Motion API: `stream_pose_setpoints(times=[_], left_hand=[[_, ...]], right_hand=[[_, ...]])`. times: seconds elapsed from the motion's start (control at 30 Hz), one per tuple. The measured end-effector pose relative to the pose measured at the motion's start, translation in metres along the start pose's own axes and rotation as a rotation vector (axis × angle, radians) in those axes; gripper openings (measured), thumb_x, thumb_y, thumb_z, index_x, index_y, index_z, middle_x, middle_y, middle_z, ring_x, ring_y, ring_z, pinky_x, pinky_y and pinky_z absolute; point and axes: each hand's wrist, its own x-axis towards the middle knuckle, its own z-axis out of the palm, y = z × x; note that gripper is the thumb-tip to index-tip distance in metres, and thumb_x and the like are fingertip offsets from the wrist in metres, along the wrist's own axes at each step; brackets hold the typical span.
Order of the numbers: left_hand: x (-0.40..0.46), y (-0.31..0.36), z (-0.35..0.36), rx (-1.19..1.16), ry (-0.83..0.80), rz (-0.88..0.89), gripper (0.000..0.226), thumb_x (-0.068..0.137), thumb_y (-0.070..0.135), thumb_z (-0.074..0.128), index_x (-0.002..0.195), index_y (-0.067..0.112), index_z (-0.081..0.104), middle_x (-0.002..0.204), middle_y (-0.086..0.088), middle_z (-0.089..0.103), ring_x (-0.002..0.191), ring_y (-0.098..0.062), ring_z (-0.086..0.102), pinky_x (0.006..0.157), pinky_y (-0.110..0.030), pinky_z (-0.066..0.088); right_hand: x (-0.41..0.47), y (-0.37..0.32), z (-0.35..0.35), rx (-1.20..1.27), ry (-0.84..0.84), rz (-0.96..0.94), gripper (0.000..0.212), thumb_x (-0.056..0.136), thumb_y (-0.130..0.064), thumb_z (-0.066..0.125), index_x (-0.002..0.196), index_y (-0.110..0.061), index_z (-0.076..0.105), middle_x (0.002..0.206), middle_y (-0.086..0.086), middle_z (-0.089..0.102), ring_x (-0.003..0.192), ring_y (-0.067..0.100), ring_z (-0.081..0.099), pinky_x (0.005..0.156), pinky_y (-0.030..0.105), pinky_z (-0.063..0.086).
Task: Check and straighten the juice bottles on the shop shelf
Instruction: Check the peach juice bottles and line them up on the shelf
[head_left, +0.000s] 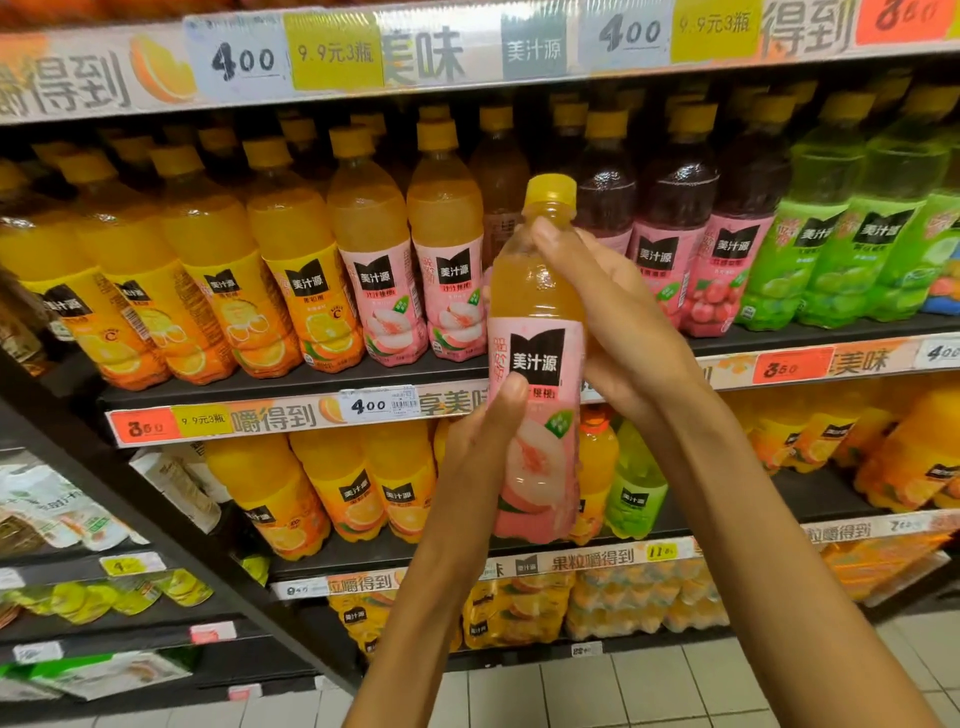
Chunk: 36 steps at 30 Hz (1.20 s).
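Up close, a person holds a peach bottle (537, 364) upright in front of the shelf (291, 382), clear of the rows behind it, its label facing out. The left hand (475, 441) grips it low on the pink label, thumb pressed across the front and the fingers curled out of sight behind. The right hand (618, 332) wraps the upper part from the right, thumb lying just under the yellow cap (551, 189) at the neck, the fingers closed round the far side. Behind, on the shelf, orange bottles (208, 270) stand in tight rows at the left, then two more peach ones (415, 270), dark red bottles (701, 234) just beside the held one's cap, and green bottles (841, 234) at the far right. Price tags (376, 405) run along the shelf edge, and more orange bottles fill the shelf below.
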Motion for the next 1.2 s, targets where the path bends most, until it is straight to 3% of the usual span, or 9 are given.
stream_pose_setpoints(times=[0.23, 0.33, 0.47, 0.67, 0.8, 0.87, 0.97, 1.13, 1.2], left_hand=[[0.003, -0.002, 0.009, -0.001, 0.0, -0.108, 0.053, 0.08, 0.059, 0.05, 0.116, 0.022, 0.064, 0.106, -0.014, 0.071, 0.1, -0.033, 0.067, 0.092, -0.052, 0.051], [0.005, -0.004, 0.009, 0.005, -0.017, -0.048, 0.045, 0.072, 0.047, 0.064, 0.114, 0.03, 0.059, 0.1, 0.001, 0.071, 0.088, -0.013, 0.069, 0.075, -0.034, 0.058], [0.01, -0.006, 0.009, 0.042, -0.049, 0.049, 0.04, 0.075, 0.03, 0.062, 0.114, 0.024, 0.058, 0.09, 0.01, 0.071, 0.078, -0.002, 0.067, 0.06, -0.017, 0.052], [0.036, -0.011, 0.011, 0.084, 0.004, 0.236, 0.043, 0.08, 0.019, 0.062, 0.121, 0.024, 0.049, 0.104, 0.008, 0.067, 0.091, 0.001, 0.066, 0.071, -0.015, 0.051], [0.056, -0.016, 0.007, 0.167, 0.094, 0.332, 0.059, 0.075, 0.037, 0.065, 0.129, 0.033, 0.041, 0.116, 0.022, 0.062, 0.108, 0.005, 0.059, 0.084, -0.009, 0.045], [0.065, -0.019, 0.004, 0.204, 0.098, 0.346, 0.065, 0.081, 0.028, 0.068, 0.134, 0.038, 0.032, 0.121, 0.037, 0.054, 0.114, 0.014, 0.051, 0.087, -0.003, 0.04], [0.077, -0.024, 0.0, 0.316, 0.145, 0.375, 0.068, 0.087, 0.024, 0.064, 0.128, 0.051, 0.018, 0.121, 0.06, 0.031, 0.117, 0.033, 0.027, 0.089, 0.007, 0.026], [0.09, -0.03, -0.004, 0.424, 0.283, 0.409, 0.067, 0.083, 0.036, 0.063, 0.141, 0.037, 0.029, 0.136, 0.009, 0.037, 0.13, 0.004, 0.034, 0.101, -0.008, 0.033], [0.092, -0.029, -0.004, 0.461, 0.355, 0.456, 0.067, 0.083, 0.031, 0.066, 0.141, 0.028, 0.034, 0.134, 0.005, 0.042, 0.128, -0.008, 0.04, 0.104, -0.019, 0.037]], right_hand=[[0.008, 0.006, -0.001, 0.073, 0.112, 0.111, 0.023, 0.096, -0.029, 0.056, 0.078, -0.014, 0.058, 0.056, -0.006, 0.062, 0.051, 0.006, 0.061, 0.049, 0.018, 0.049], [0.014, 0.002, -0.004, 0.094, 0.107, 0.094, 0.026, 0.096, -0.028, 0.055, 0.076, -0.013, 0.055, 0.052, -0.005, 0.061, 0.048, 0.006, 0.061, 0.046, 0.017, 0.048], [0.023, -0.001, -0.009, 0.034, 0.116, 0.091, 0.025, 0.094, -0.035, 0.058, 0.094, -0.01, 0.06, 0.067, -0.003, 0.066, 0.062, 0.009, 0.064, 0.059, 0.022, 0.053], [0.034, -0.006, -0.005, -0.284, 0.146, -0.096, 0.02, 0.095, -0.036, 0.055, 0.107, -0.02, 0.057, 0.098, -0.003, 0.066, 0.087, 0.006, 0.064, 0.078, 0.025, 0.05], [0.035, -0.011, -0.002, -0.369, 0.078, -0.232, 0.027, 0.097, -0.024, 0.054, 0.121, -0.013, 0.054, 0.109, -0.003, 0.063, 0.099, 0.004, 0.06, 0.09, 0.023, 0.048], [0.033, -0.013, -0.002, -0.45, 0.032, -0.26, 0.04, 0.092, -0.021, 0.062, 0.129, -0.011, 0.05, 0.123, 0.001, 0.059, 0.117, 0.011, 0.055, 0.103, 0.034, 0.043], [0.033, -0.014, -0.005, -0.462, 0.026, -0.327, 0.046, 0.085, -0.008, 0.069, 0.127, -0.006, 0.052, 0.118, 0.001, 0.061, 0.111, 0.01, 0.058, 0.1, 0.031, 0.045], [0.035, -0.01, -0.009, -0.43, 0.024, -0.391, 0.049, 0.083, -0.007, 0.069, 0.128, -0.003, 0.051, 0.123, 0.004, 0.061, 0.114, 0.011, 0.058, 0.1, 0.032, 0.046], [0.037, -0.007, -0.009, -0.427, 0.039, -0.401, 0.05, 0.083, -0.009, 0.069, 0.129, -0.004, 0.05, 0.124, 0.005, 0.06, 0.116, 0.015, 0.057, 0.102, 0.038, 0.045]])
